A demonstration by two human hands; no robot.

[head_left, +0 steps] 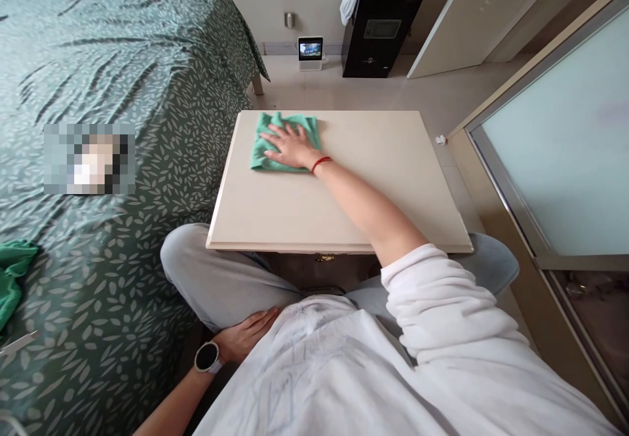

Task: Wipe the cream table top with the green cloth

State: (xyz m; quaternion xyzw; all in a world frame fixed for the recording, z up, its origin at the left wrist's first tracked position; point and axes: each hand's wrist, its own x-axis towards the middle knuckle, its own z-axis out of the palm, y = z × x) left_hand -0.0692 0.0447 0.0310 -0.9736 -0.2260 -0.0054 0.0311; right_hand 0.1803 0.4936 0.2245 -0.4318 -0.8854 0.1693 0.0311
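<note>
A green cloth lies spread on the far left part of a cream-coloured tabletop. My right hand presses flat on the cloth, fingers spread, with a red string bracelet at the wrist. The arm reaches across the top from the near right. My left hand rests on my left thigh with its fingers stretched out and holds nothing visible; part of it is covered by my shirt. A round dark-faced watch sits on the left wrist.
A bed with a green leaf-patterned sheet stands on the left, another green cloth at its edge. By the wall are a small screen device and a black cabinet with clothes on top. A glass-panelled frame runs along the right.
</note>
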